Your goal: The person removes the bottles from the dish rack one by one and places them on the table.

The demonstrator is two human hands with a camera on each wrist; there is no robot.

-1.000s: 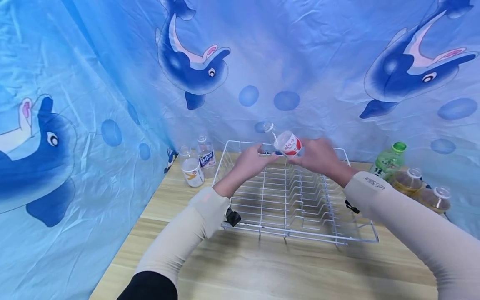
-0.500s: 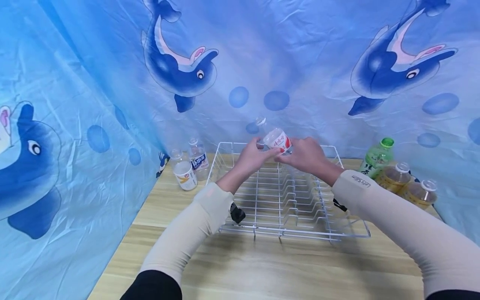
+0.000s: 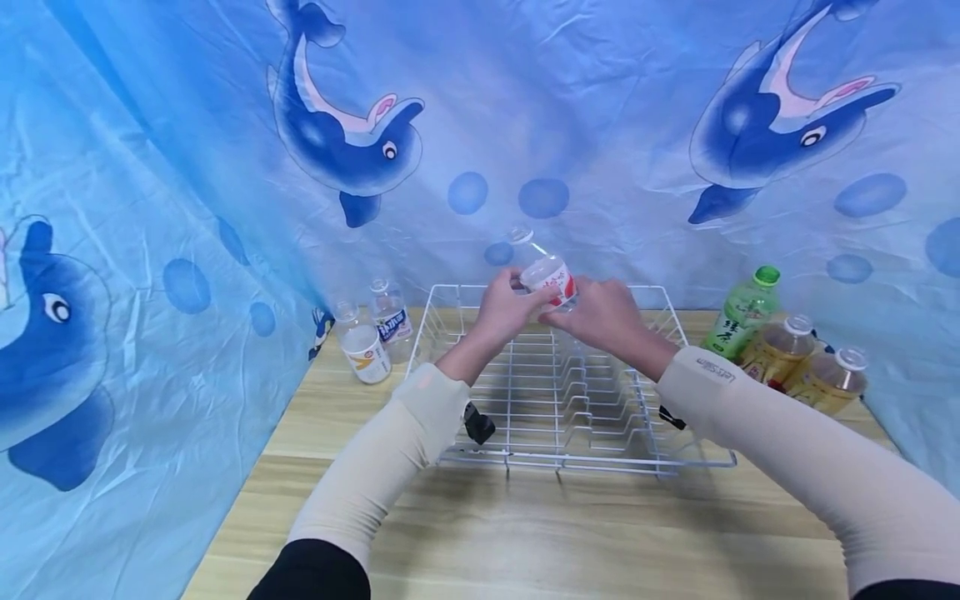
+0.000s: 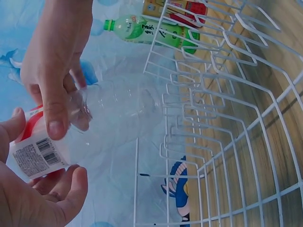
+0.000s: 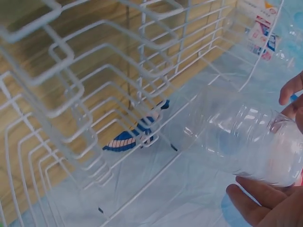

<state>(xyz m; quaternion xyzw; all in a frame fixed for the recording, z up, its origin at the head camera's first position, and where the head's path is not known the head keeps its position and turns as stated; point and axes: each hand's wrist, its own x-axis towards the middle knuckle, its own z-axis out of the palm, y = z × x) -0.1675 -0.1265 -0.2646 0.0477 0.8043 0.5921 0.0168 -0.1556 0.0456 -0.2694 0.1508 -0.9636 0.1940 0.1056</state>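
A clear plastic bottle with a red and white label (image 3: 549, 279) is held up over the back of the white wire dish rack (image 3: 557, 460), tilted with its neck to the upper left. My left hand (image 3: 506, 308) grips it, thumb across the label. From the other side my right hand (image 3: 600, 315) holds the lower part. In the left wrist view, the right hand (image 4: 57, 75) comes down from above onto the bottle (image 4: 118, 104), while the left hand (image 4: 38, 194) cups the label end. The right wrist view shows the bottle's clear base end (image 5: 227, 127) near the rack wires.
Two clear bottles, one with a white label (image 3: 365, 354) and one with a blue label (image 3: 392, 323), stand left of the rack. At the right are a green bottle (image 3: 742, 312) and two yellow-labelled bottles (image 3: 828, 382). A dolphin-print curtain (image 3: 480, 125) hangs behind.
The head view has shifted, so the scene sits further left. My left hand has closed in on the bottle, its thumb now over the label. The bottle's neck has turned slightly upward.
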